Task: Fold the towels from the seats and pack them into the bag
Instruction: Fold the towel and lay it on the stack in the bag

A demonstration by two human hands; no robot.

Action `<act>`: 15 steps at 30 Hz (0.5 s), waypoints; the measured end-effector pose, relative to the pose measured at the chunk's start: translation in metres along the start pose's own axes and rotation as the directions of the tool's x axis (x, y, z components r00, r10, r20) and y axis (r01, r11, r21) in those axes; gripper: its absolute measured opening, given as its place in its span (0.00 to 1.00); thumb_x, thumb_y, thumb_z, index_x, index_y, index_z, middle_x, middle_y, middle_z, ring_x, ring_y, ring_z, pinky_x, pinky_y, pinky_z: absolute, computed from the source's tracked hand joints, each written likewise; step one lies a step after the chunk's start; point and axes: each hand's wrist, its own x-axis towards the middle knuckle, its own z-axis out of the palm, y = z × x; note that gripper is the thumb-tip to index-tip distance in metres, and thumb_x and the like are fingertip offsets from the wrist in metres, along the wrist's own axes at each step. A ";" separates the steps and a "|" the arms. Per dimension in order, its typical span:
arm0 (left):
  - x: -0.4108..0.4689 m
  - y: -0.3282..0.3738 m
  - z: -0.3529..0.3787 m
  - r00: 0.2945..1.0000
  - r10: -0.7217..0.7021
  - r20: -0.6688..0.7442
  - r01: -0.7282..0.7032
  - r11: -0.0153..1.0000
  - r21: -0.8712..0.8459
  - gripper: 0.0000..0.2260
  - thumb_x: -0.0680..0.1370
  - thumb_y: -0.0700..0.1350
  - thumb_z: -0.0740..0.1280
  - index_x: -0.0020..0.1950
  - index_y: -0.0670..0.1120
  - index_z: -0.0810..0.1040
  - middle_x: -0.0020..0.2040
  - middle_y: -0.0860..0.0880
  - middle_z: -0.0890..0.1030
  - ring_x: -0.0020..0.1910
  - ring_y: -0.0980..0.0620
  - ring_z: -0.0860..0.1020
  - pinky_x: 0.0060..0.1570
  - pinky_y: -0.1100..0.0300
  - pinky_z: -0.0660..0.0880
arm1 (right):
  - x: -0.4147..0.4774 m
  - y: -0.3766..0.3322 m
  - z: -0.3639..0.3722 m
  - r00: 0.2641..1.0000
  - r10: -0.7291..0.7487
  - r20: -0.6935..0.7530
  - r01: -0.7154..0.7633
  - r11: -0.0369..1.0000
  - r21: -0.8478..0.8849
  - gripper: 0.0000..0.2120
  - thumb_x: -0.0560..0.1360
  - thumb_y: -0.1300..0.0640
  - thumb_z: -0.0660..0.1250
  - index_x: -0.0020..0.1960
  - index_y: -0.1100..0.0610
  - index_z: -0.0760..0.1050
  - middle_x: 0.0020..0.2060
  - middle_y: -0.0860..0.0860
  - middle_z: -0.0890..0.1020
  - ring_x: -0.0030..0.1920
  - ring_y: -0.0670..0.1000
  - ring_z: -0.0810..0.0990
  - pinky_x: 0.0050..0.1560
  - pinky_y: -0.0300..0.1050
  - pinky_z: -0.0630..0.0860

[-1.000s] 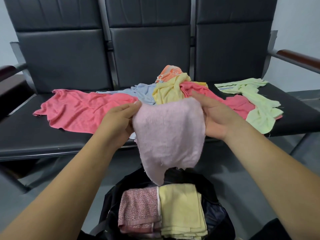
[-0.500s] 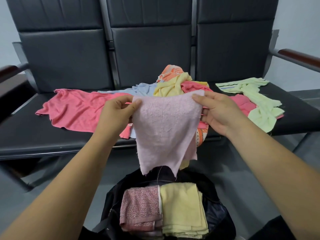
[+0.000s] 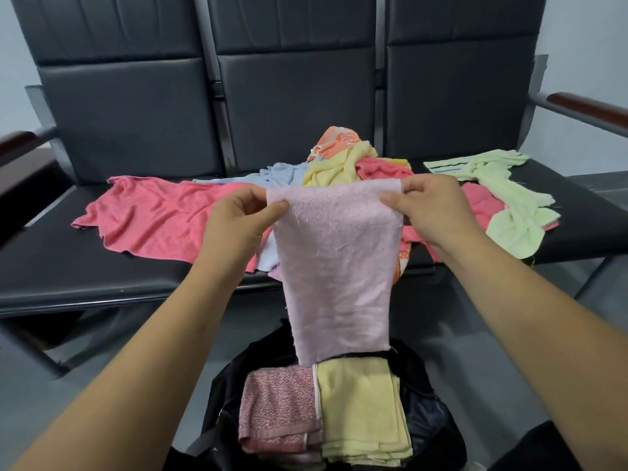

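Observation:
A pale pink towel (image 3: pixel 336 266) hangs flat in front of me, stretched between its two top corners. My left hand (image 3: pixel 238 226) pinches the left corner and my right hand (image 3: pixel 431 209) pinches the right one. Its lower edge hangs just above the open black bag (image 3: pixel 424 413) on the floor. Inside the bag lie a folded pink patterned towel (image 3: pixel 278 413) and a folded yellow towel (image 3: pixel 363 406), side by side. On the black seats (image 3: pixel 51 266) behind lie unfolded towels: a large pink one (image 3: pixel 159 219), a blue one (image 3: pixel 278 173), a yellow one (image 3: pixel 336 164), an orange one (image 3: pixel 336 139) and a light green one (image 3: pixel 509 205).
The three-seat black bench has wooden armrests at the left (image 3: pixel 17 141) and right (image 3: pixel 591 108). Grey floor (image 3: pixel 475 334) lies between the bench and the bag. A dark object (image 3: pixel 537 450) shows at the bottom right corner.
The pale pink towel was bunched between my hands a second ago. My hands have moved apart and up, and the towel now hangs smooth and full length.

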 end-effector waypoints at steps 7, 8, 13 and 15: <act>-0.003 0.006 0.000 0.992 0.094 -0.089 -0.093 0.995 0.023 0.05 0.75 0.40 0.75 0.50 0.45 0.85 0.50 0.47 0.87 0.51 0.51 0.84 0.54 0.59 0.78 | 0.000 0.001 0.002 0.997 -0.017 -0.079 0.028 0.989 0.144 0.02 0.75 0.54 0.76 0.43 0.51 0.85 0.43 0.48 0.87 0.49 0.49 0.85 0.58 0.53 0.81; -0.005 0.007 0.000 0.992 0.095 -0.081 -0.097 0.995 -0.014 0.04 0.76 0.40 0.74 0.51 0.45 0.85 0.49 0.46 0.87 0.51 0.51 0.84 0.54 0.59 0.78 | 0.000 0.001 0.002 0.998 -0.016 -0.068 0.028 0.983 0.181 0.02 0.75 0.54 0.75 0.45 0.52 0.85 0.44 0.48 0.87 0.51 0.49 0.85 0.60 0.54 0.81; -0.011 0.014 0.003 0.987 0.146 -0.060 -0.148 0.988 -0.035 0.06 0.81 0.42 0.69 0.57 0.47 0.83 0.44 0.48 0.87 0.44 0.52 0.83 0.51 0.54 0.81 | -0.001 0.000 0.003 1.000 -0.017 -0.012 0.021 0.924 0.383 0.06 0.76 0.56 0.74 0.52 0.55 0.85 0.51 0.53 0.87 0.55 0.54 0.85 0.61 0.60 0.80; -0.012 0.017 0.002 0.986 0.155 -0.060 -0.156 0.988 -0.005 0.13 0.82 0.45 0.67 0.67 0.51 0.79 0.45 0.46 0.86 0.45 0.52 0.82 0.54 0.50 0.82 | 0.000 -0.001 0.003 0.999 -0.053 0.012 0.042 0.897 0.440 0.09 0.76 0.56 0.73 0.57 0.52 0.84 0.53 0.52 0.86 0.56 0.54 0.84 0.59 0.62 0.80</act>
